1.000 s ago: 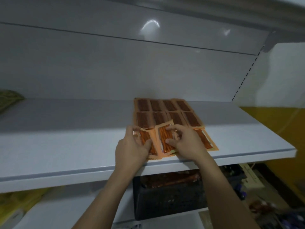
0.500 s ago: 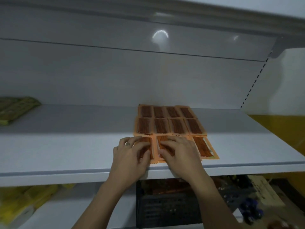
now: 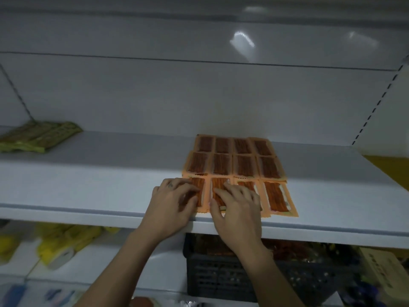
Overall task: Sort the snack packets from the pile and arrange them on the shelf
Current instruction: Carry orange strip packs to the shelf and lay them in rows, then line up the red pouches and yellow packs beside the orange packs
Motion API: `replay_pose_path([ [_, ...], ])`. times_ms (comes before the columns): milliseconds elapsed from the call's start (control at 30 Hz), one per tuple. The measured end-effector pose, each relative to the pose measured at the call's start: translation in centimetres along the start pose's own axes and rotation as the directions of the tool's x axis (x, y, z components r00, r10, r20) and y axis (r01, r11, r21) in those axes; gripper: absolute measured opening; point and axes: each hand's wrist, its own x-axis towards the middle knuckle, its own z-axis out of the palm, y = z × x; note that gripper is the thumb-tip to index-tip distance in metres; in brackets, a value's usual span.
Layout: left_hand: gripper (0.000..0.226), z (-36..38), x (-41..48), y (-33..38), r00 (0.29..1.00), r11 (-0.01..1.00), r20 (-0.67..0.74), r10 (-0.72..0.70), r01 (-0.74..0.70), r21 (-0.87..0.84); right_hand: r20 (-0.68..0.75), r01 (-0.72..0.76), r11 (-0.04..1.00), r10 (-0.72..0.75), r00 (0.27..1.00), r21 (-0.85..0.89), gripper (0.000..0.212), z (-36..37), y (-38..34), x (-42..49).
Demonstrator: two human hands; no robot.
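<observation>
left hand (image 3: 174, 202) fingers flat on orange packets (image 3: 234, 160) | right hand (image 3: 238, 209) likewise | print unreadable

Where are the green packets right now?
Head view: the green packets lie at the far left of the shelf, near its back, well apart from the orange packets right of centre.

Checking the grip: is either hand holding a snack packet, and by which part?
Nothing is gripped. The left hand presses flat on the front-left orange snack packet, the right hand on the second orange packet beside it.
</observation>
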Motion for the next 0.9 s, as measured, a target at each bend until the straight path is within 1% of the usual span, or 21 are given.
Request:
replay_pose_path([
  [167, 0.047, -0.8, -0.4, 0.7, 0.999, 0.998, -0.009, -0.052, 0.052, -0.046, -0.05, 0.024, 0.994, -0.019, 0.999, 0.108, 0.052, -0.1, 0.5, -0.1],
  [267, 0.048, -1.7, -1.8, 0.3, 0.993, 0.993, -0.04, -0.107, 0.109, 0.05, -0.074, 0.07, 0.99, -0.062, 0.995, 0.12, 0.055, -0.7, 0.0, 0.4],
  [333, 0.053, -2.8, -2.9, -0.2, 0.987, 0.98, -0.065, -0.15, 0.157, 0.124, -0.065, 0.115, 0.983, -0.107, 0.992, 0.145, 0.058, -1.1, -1.0, 0.9],
  [400, 0.059, -4.7, -4.1, -0.9, 0.973, 0.962, -0.109, -0.204, 0.22, 0.161, -0.022, 0.178, 0.97, -0.177, 0.984, 0.165, 0.061, -1.4, -3.0, 1.7],
  [467, 0.064, -6.4, -4.9, -1.7, 0.964, 0.942, -0.116, -0.238, 0.258, 0.214, 0.04, 0.228, 0.959, -0.238, 0.97, 0.167, 0.064, -1.4, -4.8, 2.6],
  [567, 0.066, -10.1, -7.2, -3.9, 0.946, 0.899, -0.165, -0.28, 0.319, 0.302, 0.099, 0.33, 0.921, -0.356, 0.929, 0.208, 0.068, -0.9, -9.4, 3.8],
  [667, 0.069, -14.6, -10.3, -6.2, 0.911, 0.839, -0.235, -0.339, 0.406, 0.363, 0.15, 0.42, 0.875, -0.462, 0.874, 0.242, 0.074, 0.0, -15.2, 4.4],
  [800, 0.076, -21.0, -15.3, -9.5, 0.848, 0.745, -0.323, -0.421, 0.526, 0.411, 0.195, 0.547, 0.782, -0.611, 0.767, 0.298, 0.073, 1.6, -23.4, 4.0],
  [900, 0.078, -25.2, -18.9, -11.9, 0.8, 0.679, -0.39, -0.456, 0.596, 0.429, 0.189, 0.609, 0.712, -0.69, 0.699, 0.348, 0.077, 3.1, -29.2, 3.3],
])
